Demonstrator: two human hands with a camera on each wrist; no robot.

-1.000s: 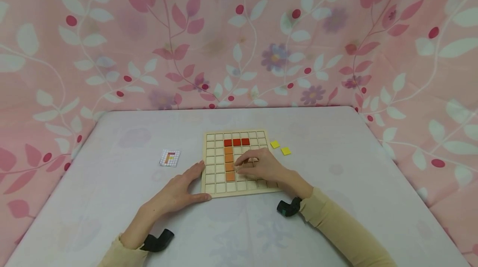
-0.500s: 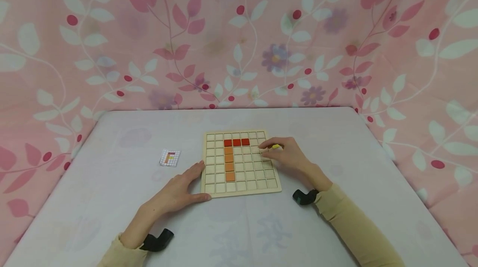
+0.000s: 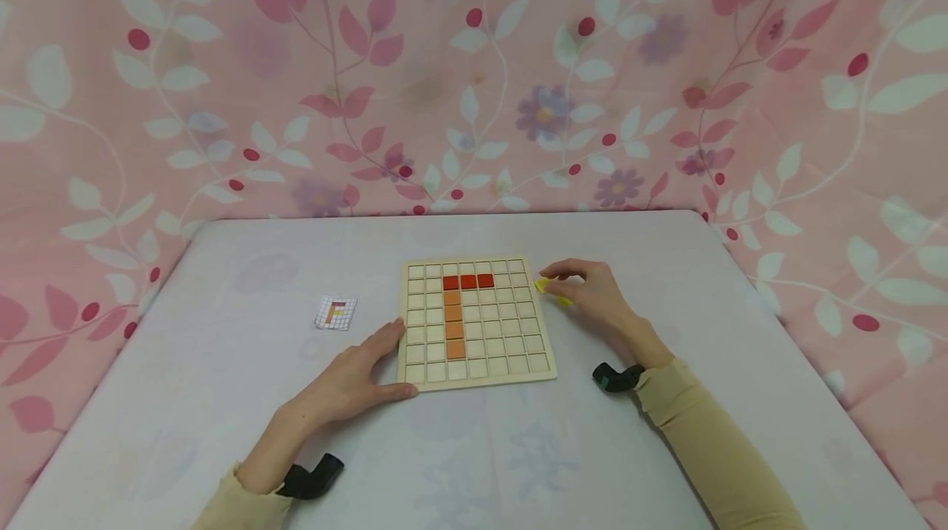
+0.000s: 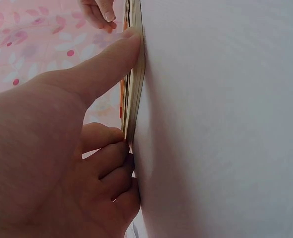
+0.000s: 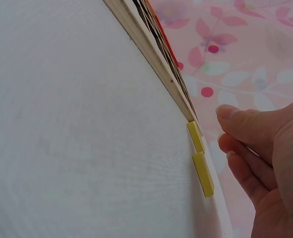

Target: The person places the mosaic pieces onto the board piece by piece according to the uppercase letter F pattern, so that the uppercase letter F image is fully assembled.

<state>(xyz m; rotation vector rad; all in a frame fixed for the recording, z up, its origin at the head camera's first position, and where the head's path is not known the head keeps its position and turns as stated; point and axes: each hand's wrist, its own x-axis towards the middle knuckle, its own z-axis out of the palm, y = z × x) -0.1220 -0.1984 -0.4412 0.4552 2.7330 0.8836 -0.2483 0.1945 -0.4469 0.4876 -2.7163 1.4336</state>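
Note:
A square wooden grid board (image 3: 508, 346) lies on the table, with a row of red tiles (image 3: 469, 281) and a column of orange tiles (image 3: 454, 331) set in its cells. My left hand (image 3: 348, 382) rests at the board's near left corner, thumb on the front edge and fingertips against the left side. Just right of the board lie two yellow tiles (image 5: 203, 174), partly covered in the head view. Over them hovers my right hand (image 3: 592, 291), thumb and fingers bent toward each other. The right wrist view shows these fingertips apart from the tiles, with nothing between them.
To the left of the board lies a small pattern card (image 3: 336, 313) with a coloured figure on a grid. A white cloth covers the table (image 3: 474, 456). Behind it hangs a pink floral curtain (image 3: 415, 86).
My right hand has moved off the middle of the board, rightward to the yellow tiles. My left hand has stayed at the corner, and the tiles on the board look the same.

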